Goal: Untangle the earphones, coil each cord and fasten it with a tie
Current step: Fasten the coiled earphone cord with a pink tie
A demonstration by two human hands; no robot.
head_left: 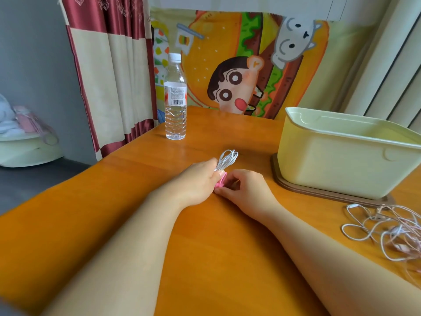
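My left hand (200,179) clamps the white coil (226,158) mid-table (205,247), my right hand (242,190) pinches the pink tie (220,183) at its base; if my left eases before the tie closes, the loops likely spring out, and 1 tangle (387,231) waits at right.

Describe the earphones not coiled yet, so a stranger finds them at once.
Start at the pale yellow bin on the right of the wooden table. In front of it lies the tangled cord pile, loose and pinkish, unlike the white coil the left hand grips.
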